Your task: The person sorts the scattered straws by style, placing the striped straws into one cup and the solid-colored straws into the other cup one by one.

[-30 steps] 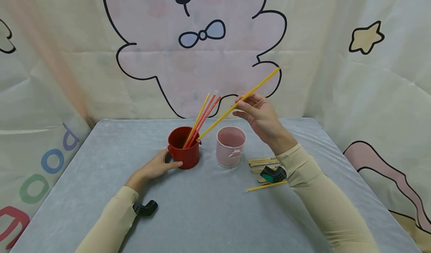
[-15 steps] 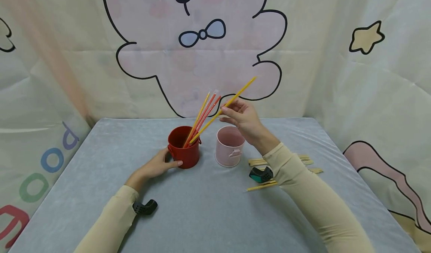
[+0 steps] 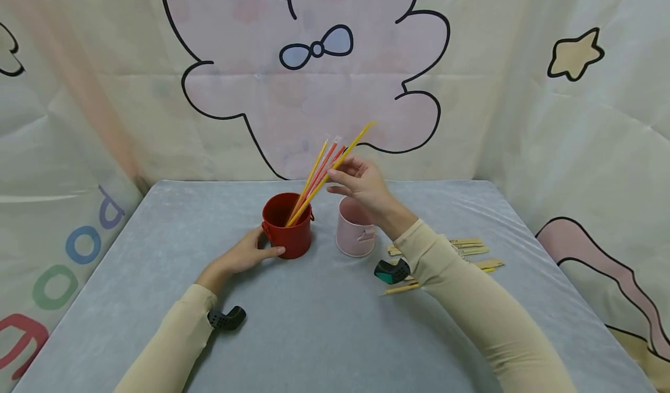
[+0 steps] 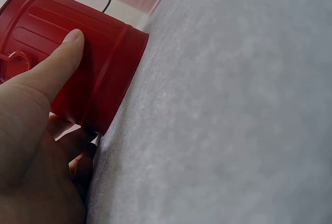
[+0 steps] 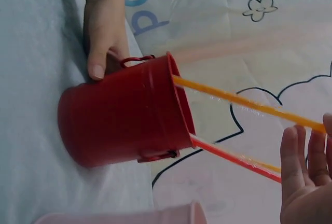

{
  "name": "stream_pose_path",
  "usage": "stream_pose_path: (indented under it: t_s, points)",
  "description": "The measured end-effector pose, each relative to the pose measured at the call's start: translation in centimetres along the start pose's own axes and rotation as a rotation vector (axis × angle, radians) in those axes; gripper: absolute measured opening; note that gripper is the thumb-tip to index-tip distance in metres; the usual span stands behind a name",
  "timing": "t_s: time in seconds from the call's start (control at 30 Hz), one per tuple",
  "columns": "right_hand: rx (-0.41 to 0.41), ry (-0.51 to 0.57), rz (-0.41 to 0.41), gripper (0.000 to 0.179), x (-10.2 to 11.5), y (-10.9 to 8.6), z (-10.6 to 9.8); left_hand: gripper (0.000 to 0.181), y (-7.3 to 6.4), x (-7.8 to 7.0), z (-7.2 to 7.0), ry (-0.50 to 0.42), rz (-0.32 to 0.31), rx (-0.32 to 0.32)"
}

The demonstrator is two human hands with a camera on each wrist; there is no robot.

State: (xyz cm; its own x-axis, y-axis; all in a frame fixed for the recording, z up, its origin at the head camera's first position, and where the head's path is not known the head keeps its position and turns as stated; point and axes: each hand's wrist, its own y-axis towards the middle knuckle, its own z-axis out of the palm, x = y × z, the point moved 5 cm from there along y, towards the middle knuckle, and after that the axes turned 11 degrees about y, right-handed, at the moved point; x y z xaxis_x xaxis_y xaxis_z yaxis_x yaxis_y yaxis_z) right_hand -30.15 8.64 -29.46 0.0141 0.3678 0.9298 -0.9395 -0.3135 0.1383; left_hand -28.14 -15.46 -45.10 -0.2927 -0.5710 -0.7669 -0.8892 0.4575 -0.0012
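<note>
A small red metal bucket stands upright on the table, holding a thin yellow straw and red straws, wrapped in clear film. My left hand grips it at the lower left side; in the left wrist view the thumb presses its wall and the other fingers go behind it. My right hand pinches another yellow straw between thumb and fingers, above and right of the bucket. Its lower end is inside the rim, as the right wrist view shows with the held straw leaning out.
A pink bucket stands right of the red one, partly behind my right hand. Flat wooden sticks and another yellow straw lie on the grey cloth at the right, partly under my right forearm. A printed curtain hangs behind.
My right hand has moved left and slightly down with the yellow straw, whose lower end has gone from the red bucket's rim to inside it. My left hand stays on the bucket.
</note>
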Motion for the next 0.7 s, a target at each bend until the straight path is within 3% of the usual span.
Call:
stream_pose_path:
  t_s: [0.27, 0.47, 0.7]
  points:
    - [-0.093, -0.052, 0.104, 0.019, -1.9, 0.3, 0.1, 0.075, 0.0, 0.2, 0.0, 0.009, -0.012, 0.003]
    - [-0.066, -0.134, 0.224, 0.015, -3.4, 0.7, 0.2, 0.074, 0.0, 0.1, -0.1, 0.013, -0.004, -0.001]
    - [-0.053, -0.169, 0.280, 0.007, -3.9, 0.8, 0.5, 0.071, 0.0, 0.0, -0.1, 0.013, 0.010, -0.012]
